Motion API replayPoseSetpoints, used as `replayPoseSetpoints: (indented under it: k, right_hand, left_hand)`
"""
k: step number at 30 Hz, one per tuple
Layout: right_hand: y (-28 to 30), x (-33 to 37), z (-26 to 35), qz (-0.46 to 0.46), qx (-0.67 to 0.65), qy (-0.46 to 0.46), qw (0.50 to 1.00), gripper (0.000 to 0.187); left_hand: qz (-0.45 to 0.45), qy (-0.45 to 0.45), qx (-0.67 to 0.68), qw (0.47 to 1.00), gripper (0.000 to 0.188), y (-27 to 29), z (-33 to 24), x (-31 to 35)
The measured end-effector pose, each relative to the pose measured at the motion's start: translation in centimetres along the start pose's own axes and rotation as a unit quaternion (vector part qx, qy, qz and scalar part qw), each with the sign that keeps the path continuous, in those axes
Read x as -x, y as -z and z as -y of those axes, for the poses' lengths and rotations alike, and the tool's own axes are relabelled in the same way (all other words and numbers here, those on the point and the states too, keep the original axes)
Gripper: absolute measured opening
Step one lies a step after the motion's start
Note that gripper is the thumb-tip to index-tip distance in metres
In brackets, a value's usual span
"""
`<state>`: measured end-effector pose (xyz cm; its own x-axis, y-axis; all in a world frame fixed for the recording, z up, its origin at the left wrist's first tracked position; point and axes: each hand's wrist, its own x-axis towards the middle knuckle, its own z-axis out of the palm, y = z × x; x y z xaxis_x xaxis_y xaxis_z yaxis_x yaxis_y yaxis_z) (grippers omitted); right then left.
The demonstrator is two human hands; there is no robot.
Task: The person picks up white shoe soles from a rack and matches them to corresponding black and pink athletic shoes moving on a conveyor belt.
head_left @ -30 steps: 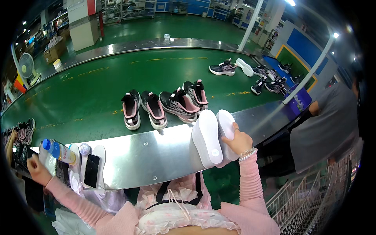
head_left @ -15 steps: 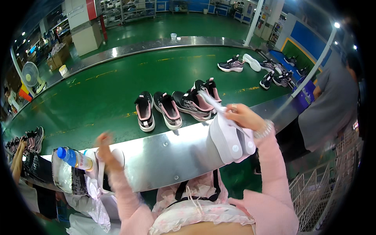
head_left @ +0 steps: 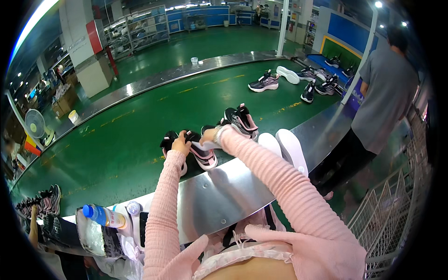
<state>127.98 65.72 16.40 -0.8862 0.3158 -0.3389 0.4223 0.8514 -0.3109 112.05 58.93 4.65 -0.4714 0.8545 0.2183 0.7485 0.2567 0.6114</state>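
Note:
A black and pink sneaker (head_left: 206, 159) stands on the green belt in front of me. My left hand (head_left: 181, 143) is closed on its collar. Just to the right, my right hand (head_left: 211, 135) grips a thin white insole (head_left: 209, 145), whose front end goes toward the sneaker's opening; how far in it lies is hidden. Another black and pink sneaker (head_left: 168, 140) is partly covered by my left hand. To the right, a further sneaker (head_left: 241, 122) stands upright, and one more is mostly behind my right hand. White insole stacks (head_left: 291, 148) lie on the metal ledge beside my right forearm.
The metal ledge (head_left: 205, 200) runs along my side of the green belt (head_left: 116, 154). At left are a blue-capped bottle (head_left: 100, 215) and a phone (head_left: 143, 228). More sneakers (head_left: 263, 83) lie far right, near a person in grey (head_left: 385, 88). Wire racks (head_left: 380, 212) stand lower right.
My right hand has moved left from the insole stacks to the sneaker, carrying a white insole. My left hand has moved from the ledge's left side up onto the sneaker.

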Motion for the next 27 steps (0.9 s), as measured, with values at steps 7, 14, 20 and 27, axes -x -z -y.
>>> replayPoseSetpoints:
  k: [7, 14, 20, 27]
  right_hand:
    - [-3.7, -2.9, 1.4, -0.050, 0.208, 0.021, 0.977, 0.023]
    - [-2.9, -6.3, -3.5, -0.046, 0.174, 0.028, 0.983, 0.033]
    - [-8.4, -8.2, -2.4, -0.210, 0.017, -0.075, 0.975, 0.024]
    - [-8.0, -10.5, 3.9, -0.048, 0.131, -0.083, 0.987, 0.037]
  left_hand:
    - [-0.007, -0.044, -0.027, 0.999, 0.052, -0.8, -0.1, 0.2]
    - [-0.046, -0.073, 0.083, 0.993, 0.044, -0.8, 0.2, 0.1]
    - [-0.051, -0.097, 0.094, 0.990, 0.047, -1.6, -1.8, 0.3]
    - [-0.101, -0.091, 0.054, 0.989, 0.050, 0.9, 2.2, 2.7]
